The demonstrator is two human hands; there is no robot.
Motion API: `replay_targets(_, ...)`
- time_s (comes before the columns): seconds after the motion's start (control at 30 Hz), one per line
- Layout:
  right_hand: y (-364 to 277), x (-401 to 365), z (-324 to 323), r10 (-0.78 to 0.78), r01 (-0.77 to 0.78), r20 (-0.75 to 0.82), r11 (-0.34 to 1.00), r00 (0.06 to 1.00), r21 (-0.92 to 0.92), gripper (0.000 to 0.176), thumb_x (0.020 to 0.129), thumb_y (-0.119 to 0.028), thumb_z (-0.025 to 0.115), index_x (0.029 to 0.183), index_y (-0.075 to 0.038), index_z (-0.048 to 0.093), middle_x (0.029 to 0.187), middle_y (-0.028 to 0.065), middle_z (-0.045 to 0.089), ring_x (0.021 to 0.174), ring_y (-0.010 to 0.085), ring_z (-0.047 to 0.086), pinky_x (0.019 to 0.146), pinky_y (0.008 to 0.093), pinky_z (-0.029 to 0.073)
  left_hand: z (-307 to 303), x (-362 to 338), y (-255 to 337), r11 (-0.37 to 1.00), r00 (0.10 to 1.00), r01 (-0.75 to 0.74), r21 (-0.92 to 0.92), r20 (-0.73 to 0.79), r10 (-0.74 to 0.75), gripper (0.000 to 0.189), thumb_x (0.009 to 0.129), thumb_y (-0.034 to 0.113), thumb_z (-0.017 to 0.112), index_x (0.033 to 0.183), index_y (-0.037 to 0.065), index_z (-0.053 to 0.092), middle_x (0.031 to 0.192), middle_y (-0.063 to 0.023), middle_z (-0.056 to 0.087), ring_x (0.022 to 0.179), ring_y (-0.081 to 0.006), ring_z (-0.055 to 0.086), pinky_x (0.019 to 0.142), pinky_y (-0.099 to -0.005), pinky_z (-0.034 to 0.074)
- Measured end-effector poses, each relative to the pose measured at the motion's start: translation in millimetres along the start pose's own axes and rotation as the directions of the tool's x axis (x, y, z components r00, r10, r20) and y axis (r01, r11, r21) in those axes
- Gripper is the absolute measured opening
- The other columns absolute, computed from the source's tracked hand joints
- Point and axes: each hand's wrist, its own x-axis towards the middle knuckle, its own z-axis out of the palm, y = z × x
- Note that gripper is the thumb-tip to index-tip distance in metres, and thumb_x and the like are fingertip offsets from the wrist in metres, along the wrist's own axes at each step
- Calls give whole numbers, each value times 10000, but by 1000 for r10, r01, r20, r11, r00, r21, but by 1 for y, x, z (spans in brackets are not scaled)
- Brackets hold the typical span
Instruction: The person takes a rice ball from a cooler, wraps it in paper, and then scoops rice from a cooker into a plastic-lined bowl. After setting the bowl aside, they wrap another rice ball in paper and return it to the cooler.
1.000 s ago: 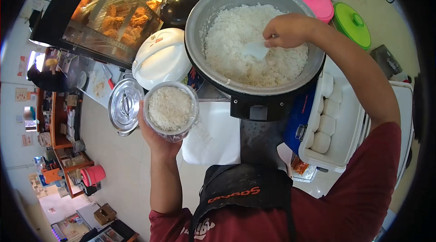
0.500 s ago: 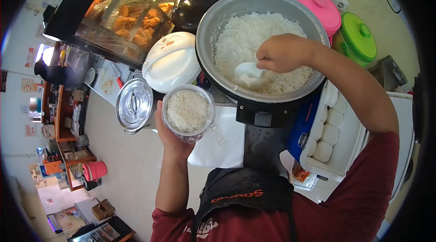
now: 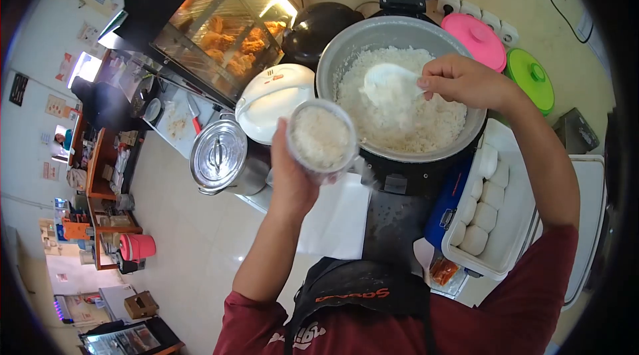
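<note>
My left hand [image 3: 296, 178] holds a round cup of white rice [image 3: 321, 136], lined with clear plastic, beside the near left rim of a large rice cooker [image 3: 333, 55]. Over the cooker, my right hand [image 3: 459, 78] grips the handle of a white rice paddle [image 3: 391, 85]. The paddle's blade is above the cooked rice [image 3: 432, 115] in the pot. The cup's lower edge is blurred by motion.
Left of the cooker are a white lid [image 3: 276, 102], a metal pot [image 3: 218, 155] and a lit glass case of fried chicken [image 3: 233, 42]. On the right, a cooler box [image 3: 509, 248] holds several wrapped white portions. Pink [image 3: 474, 38] and green [image 3: 532, 78] lidded containers stand behind.
The paddle has come up out of the rice, and my right hand has moved right. My left hand has carried the cup right, closer to the cooker. The camera view has shifted.
</note>
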Motion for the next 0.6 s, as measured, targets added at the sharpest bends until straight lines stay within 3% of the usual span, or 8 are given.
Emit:
replay_targets(0.03, -10, -9, 6, -13, 18, -74, 997, 997, 69, 320, 999, -325, 600, 876, -46, 695, 685, 23, 578, 632, 154, 477, 631, 349, 430, 16, 8, -1, 1000, 1000, -4, -7, 14, 4, 689, 1013, 658, 301, 1378, 123, 536, 1231, -82, 655, 1034, -240, 684, 648, -356, 562)
replay_targets(0.13, -29, -24, 39, -235, 217, -271, 972, 934, -95, 223, 975, -237, 604, 1028, -42, 698, 758, 47, 595, 677, 165, 518, 623, 341, 453, 39, 26, -9, 992, 983, 41, -123, 181, -18, 662, 1017, 646, 300, 1360, 135, 546, 1195, -76, 664, 996, -227, 683, 619, -343, 554)
replay_targets(0.17, -30, -30, 53, -361, 212, -348, 893, 865, -398, 242, 950, -201, 603, 1100, -27, 677, 806, 62, 599, 722, 178, 542, 639, 344, 474, 44, 31, -11, 983, 966, 72, -170, 258, -26, 652, 1019, 641, 302, 1351, 138, 552, 1184, -74, 666, 983, -223, 682, 612, -338, 552)
replay_targets(0.23, -30, -43, 82, -631, 39, -351, 518, 692, -855, 372, 898, -128, 601, 1245, 4, 634, 902, 91, 608, 811, 205, 590, 671, 349, 515, 58, 35, -12, 960, 980, 89, -266, 198, -36, 639, 1014, 638, 317, 1329, 142, 566, 1167, -77, 668, 956, -222, 681, 612, -340, 554)
replay_targets(0.33, -37, -67, 106, -525, 58, -250, 501, 813, -864, 585, 827, -74, 595, 1392, 56, 519, 1024, 119, 593, 928, 263, 611, 733, 377, 562, 70, 31, -4, 953, 991, 113, -280, 95, -89, 628, 1004, 639, 341, 1303, 143, 584, 1148, -77, 674, 924, -224, 685, 605, -345, 559)
replay_targets(0.37, -40, -72, 106, -525, 76, -196, 452, 828, -889, 566, 830, -58, 590, 1368, 102, 519, 1035, 133, 595, 913, 283, 605, 737, 378, 572, 72, 29, -2, 956, 992, 123, -266, 55, -113, 627, 1000, 640, 349, 1295, 142, 589, 1143, -76, 676, 915, -226, 687, 601, -347, 562)
replay_targets(0.47, -50, -85, 86, -495, 160, -142, 518, 857, -840, 541, 853, -81, 593, 1383, 17, 548, 1064, 139, 613, 941, 291, 620, 706, 401, 570, 62, 28, -2, 961, 985, 146, -234, 129, -118, 624, 992, 644, 360, 1285, 145, 595, 1149, -70, 684, 909, -225, 701, 599, -350, 588)
replay_targets(0.6, -73, -95, 44, -246, -27, -309, 743, 919, -669, 452, 938, -154, 584, 1390, -152, 587, 1128, 146, 648, 1018, 316, 647, 765, 424, 561, 49, 21, 1, 973, 979, 128, -190, 182, -93, 621, 989, 650, 363, 1330, 179, 581, 1188, -73, 689, 957, -233, 717, 616, -360, 624)
